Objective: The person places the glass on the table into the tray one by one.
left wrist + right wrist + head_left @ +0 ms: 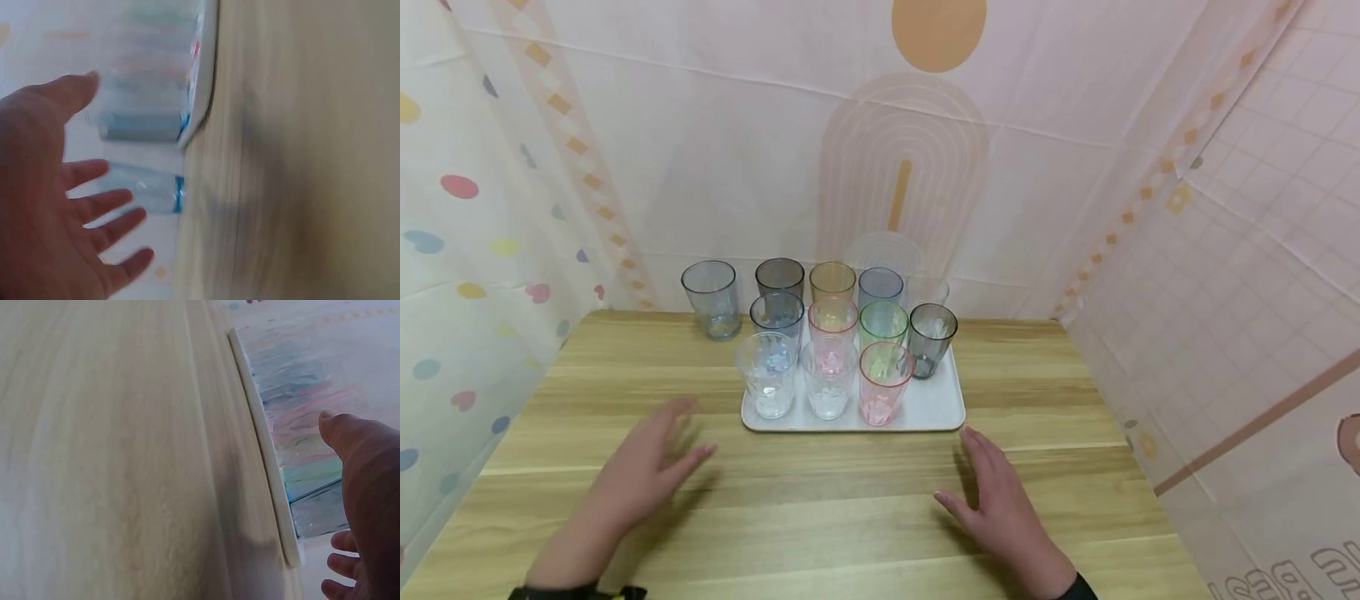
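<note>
A white tray (pixel 934 407) sits on the wooden table (pixel 820 508) and carries several coloured transparent tumblers, among them a clear one (pixel 767 375) at front left and a pink one (pixel 884 383) at front right. One blue-grey tumbler (pixel 711 298) stands alone on the table, left of the tray. My left hand (pixel 651 467) hovers open over the table, in front of the tray's left corner. My right hand (pixel 996 496) is open too, just in front of the tray's right corner. Neither hand holds anything. In the blurred left wrist view my spread left hand (pixel 69 206) faces the tray's edge (pixel 203 94).
Patterned fabric walls close in at the back and both sides. The table's right edge (pixel 1120 442) runs close to the right wall. Bare wood lies between my hands and the front edge. The right wrist view shows the tray's rim (pixel 265 450) beside my right hand (pixel 369 487).
</note>
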A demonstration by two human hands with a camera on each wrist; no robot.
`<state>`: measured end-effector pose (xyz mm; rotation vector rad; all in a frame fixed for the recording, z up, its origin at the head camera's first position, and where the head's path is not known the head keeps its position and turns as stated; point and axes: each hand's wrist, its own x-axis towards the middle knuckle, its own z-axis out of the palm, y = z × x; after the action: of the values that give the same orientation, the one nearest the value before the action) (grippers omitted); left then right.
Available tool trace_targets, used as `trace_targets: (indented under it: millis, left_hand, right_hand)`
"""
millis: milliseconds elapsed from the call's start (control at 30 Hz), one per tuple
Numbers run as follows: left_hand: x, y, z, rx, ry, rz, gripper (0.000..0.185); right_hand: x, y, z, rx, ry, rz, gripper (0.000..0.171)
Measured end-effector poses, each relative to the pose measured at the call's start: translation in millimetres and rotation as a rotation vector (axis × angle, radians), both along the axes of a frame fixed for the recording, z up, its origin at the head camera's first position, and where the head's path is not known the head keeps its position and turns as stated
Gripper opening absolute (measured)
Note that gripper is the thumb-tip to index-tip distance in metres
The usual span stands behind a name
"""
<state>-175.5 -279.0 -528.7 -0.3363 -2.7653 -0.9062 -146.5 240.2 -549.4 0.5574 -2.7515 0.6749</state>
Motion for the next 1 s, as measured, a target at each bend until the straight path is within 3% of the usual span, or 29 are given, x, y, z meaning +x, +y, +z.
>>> trace_targets:
  millis: [133,267,433,533,733,1000]
  left_hand:
    - [-38.1,-27,4.4,0.187,-0.104,0.083,0.077]
    - [-84.3,-43,4.7,0.344,-0.116,0.177,0.083]
    - [-140.3,-42,4.2,0.421,-0.108,0.247,0.1]
    - [-165.4,-37,6.9,0.486,-0.12,0.277,0.111]
    - [-196.1,-28,9.1,0.577,-0.133,0.268,0.121]
    - [-210.3,-17,8.4,0.581,-0.096,0.261,0.111]
  right_hand:
    - [2.1,-3,-0.3,-0.024,0.016,0.011,0.096]
    - [4.9,-5,-0.7,-0.04,0.022,0.018,0.094]
    - [9.2,-7,1.0,-0.064,-0.007,0.007,0.095]
    - [11.5,-8,1.7,-0.072,-0.014,0.01,0.095]
    - [16.7,-7,1.6,-0.082,-0.019,-0.002,0.096]
    - [18.4,-3,2.0,-0.116,-0.067,-0.022,0.097]
